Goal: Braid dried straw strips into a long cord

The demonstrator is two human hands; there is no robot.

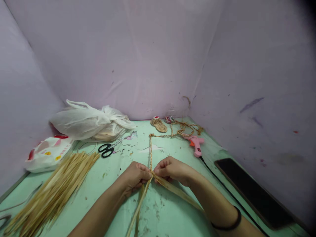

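Behind the right forearm (214,197), one strand (176,189) disappears from sight.

Left hand (138,176): bare from the fingers (144,171) back; left forearm (98,210) likewise bare, down to the lower edge of view. Right hand (174,171): bare fingers, bare wrist (193,179). Worn on right forearm (213,202), well back from those fingers, behind the wrist: one thin dark band, near black (238,220), rounded like cord, looped around. Band's material too small to tell.
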